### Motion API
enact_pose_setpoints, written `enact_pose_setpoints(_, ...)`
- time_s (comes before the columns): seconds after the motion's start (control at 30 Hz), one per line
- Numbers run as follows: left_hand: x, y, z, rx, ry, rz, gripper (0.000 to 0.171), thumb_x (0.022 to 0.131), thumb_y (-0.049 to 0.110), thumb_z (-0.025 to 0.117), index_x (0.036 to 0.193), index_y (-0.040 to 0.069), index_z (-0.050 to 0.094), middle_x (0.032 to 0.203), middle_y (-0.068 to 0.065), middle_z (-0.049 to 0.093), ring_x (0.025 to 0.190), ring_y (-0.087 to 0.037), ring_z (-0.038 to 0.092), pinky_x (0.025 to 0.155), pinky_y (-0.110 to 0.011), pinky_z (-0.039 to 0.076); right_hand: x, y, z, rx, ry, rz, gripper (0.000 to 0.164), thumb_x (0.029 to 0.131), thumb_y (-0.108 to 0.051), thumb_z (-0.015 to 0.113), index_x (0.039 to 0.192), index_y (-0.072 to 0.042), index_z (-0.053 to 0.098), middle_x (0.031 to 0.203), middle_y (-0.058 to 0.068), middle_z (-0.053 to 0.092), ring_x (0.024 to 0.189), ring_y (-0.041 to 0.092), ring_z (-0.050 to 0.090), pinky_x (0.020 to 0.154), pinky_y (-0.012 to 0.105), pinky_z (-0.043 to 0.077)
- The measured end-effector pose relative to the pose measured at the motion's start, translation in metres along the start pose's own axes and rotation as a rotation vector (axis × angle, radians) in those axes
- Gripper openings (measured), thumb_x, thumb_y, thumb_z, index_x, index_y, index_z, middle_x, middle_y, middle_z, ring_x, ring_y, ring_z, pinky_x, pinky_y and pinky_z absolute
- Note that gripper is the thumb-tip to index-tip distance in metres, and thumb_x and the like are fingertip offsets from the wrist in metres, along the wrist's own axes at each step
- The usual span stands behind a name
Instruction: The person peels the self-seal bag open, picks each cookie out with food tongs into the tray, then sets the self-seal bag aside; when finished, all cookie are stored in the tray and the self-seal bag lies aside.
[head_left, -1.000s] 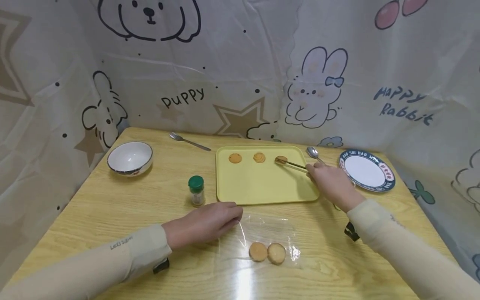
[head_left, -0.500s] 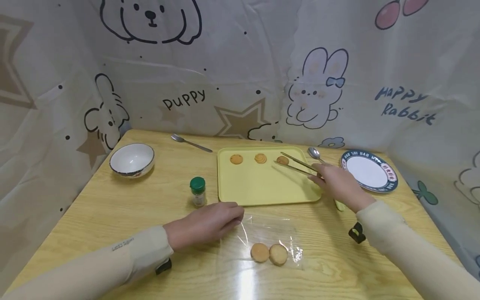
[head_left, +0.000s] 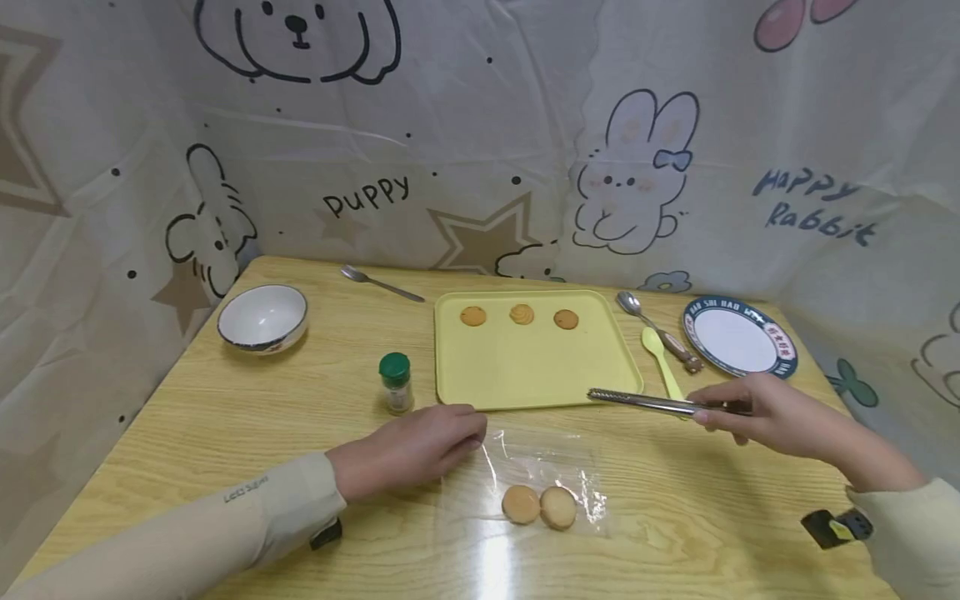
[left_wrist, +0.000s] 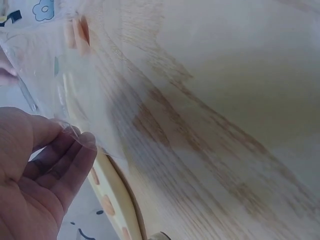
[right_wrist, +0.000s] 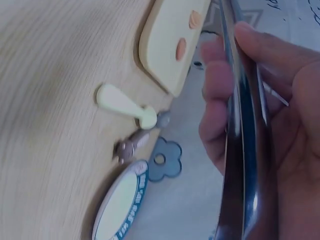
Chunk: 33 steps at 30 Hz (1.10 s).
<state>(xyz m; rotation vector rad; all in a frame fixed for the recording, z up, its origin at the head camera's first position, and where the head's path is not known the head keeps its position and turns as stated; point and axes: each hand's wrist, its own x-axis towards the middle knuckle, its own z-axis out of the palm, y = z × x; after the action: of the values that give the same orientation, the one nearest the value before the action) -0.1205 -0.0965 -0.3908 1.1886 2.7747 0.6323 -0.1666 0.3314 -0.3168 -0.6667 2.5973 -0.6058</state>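
Note:
My right hand grips metal tongs, their tips over the front right corner of the yellow tray. In the right wrist view the thumb and fingers wrap the tongs' arms. Three cookies lie in a row along the tray's far side: a left one, a swirled one and a right one. My left hand pinches the edge of a clear plastic bag between thumb and fingertips. Two round cookies lie in the bag on the table.
A green-capped shaker stands left of the tray, with a white bowl farther left and a fork behind. On the right lie a metal spoon, a yellow-green spoon and a blue-rimmed plate.
The tongs parted around the right-hand cookie and left it on the tray. My right hand then moved back toward the near right with the tongs. My left hand stayed in place.

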Motion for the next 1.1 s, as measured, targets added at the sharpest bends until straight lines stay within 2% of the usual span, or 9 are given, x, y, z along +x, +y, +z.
enact_pose_setpoints(0.07,-0.001,0.000,0.000,-0.007,0.007,0.004,0.014,0.100,0.016,0.052,0.086,0.018,0.055,0.078,0.009,0.049,0.070,-0.003,0.047,0.061,-0.015,0.042,-0.011,0.003,0.000,0.036,-0.039,0.002,0.032,0.096,-0.031,0.059,0.118,-0.009,0.067,0.073,-0.009,0.061,0.056,0.005,0.053,0.046,0.023,0.041)
enact_pose_setpoints(0.2,-0.001,-0.001,-0.001,-0.011,0.010,0.009,0.015,0.100,0.015,0.052,0.085,0.018,0.054,0.077,0.009,0.047,0.070,-0.003,0.046,0.060,-0.015,0.041,-0.029,0.011,0.003,0.128,-0.112,-0.048,0.026,0.098,-0.022,0.058,0.117,-0.008,0.068,0.074,-0.011,0.061,0.055,0.007,0.056,0.044,0.023,0.039)
enact_pose_setpoints(0.33,-0.001,-0.002,0.000,-0.012,0.012,0.008,0.016,0.100,0.016,0.052,0.084,0.019,0.053,0.076,0.009,0.046,0.070,-0.003,0.046,0.060,-0.015,0.041,-0.034,0.015,0.013,0.222,-0.191,-0.149,0.023,0.099,-0.013,0.054,0.116,-0.006,0.067,0.079,-0.011,0.063,0.055,0.010,0.058,0.046,0.023,0.043)
enact_pose_setpoints(0.43,-0.002,-0.002,0.000,-0.010,0.015,0.010,0.017,0.100,0.016,0.051,0.084,0.019,0.052,0.076,0.009,0.047,0.070,-0.003,0.046,0.060,-0.015,0.041,-0.029,0.013,0.024,0.272,-0.243,-0.213,0.024,0.099,-0.011,0.053,0.117,-0.005,0.067,0.082,-0.009,0.066,0.054,0.010,0.056,0.049,0.023,0.046)
enact_pose_setpoints(0.7,-0.002,-0.002,0.001,0.005,0.012,0.019,0.017,0.101,0.019,0.051,0.084,0.019,0.053,0.076,0.009,0.047,0.069,-0.003,0.046,0.060,-0.015,0.041,-0.007,0.003,0.045,0.288,-0.344,-0.207,0.023,0.097,-0.022,0.057,0.113,-0.010,0.069,0.078,0.011,0.067,0.054,-0.007,0.049,0.045,0.022,0.046)
enact_pose_setpoints(0.9,-0.004,-0.003,0.001,0.004,0.001,0.006,0.016,0.100,0.019,0.051,0.085,0.019,0.053,0.076,0.010,0.048,0.070,-0.003,0.047,0.060,-0.015,0.042,0.004,-0.001,0.049,0.332,-0.405,-0.220,0.022,0.097,-0.021,0.058,0.111,-0.009,0.070,0.074,0.021,0.063,0.051,-0.006,0.050,0.041,0.024,0.047)
enact_pose_setpoints(1.1,-0.005,-0.003,0.001,-0.002,-0.005,0.006,0.015,0.101,0.020,0.051,0.086,0.019,0.054,0.076,0.010,0.049,0.070,-0.003,0.047,0.061,-0.015,0.042,0.008,-0.003,0.050,0.348,-0.452,-0.208,0.020,0.096,-0.020,0.059,0.109,-0.010,0.070,0.069,0.024,0.057,0.050,-0.006,0.047,0.039,0.021,0.045)
